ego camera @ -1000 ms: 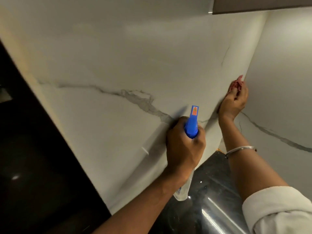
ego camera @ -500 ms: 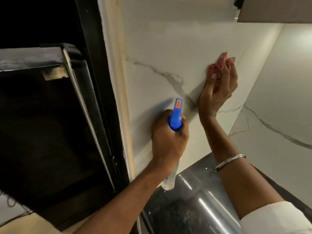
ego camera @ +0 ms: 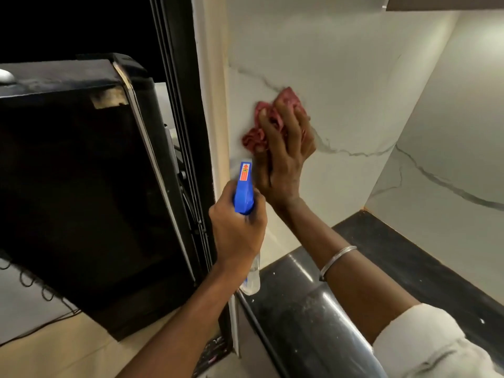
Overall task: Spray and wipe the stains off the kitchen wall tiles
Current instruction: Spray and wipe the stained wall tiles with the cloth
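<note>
Leftward my right hand (ego camera: 283, 159) has swept the cloth (ego camera: 253, 137), pressing it flat to the wall (ego camera: 354, 91); left hand (ego camera: 237, 227) grips the sprayer (ego camera: 243, 192), aimed for respraying.

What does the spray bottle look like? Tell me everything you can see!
The spray bottle has a blue plastic head with a small orange-red sticker on top, and a clear body that pokes out below the fist. The left hand grips it round the neck, hiding the trigger. It is held roughly upright, nozzle aimed at the white wall tile, just below the pink cloth. How full it is cannot be told.
</note>
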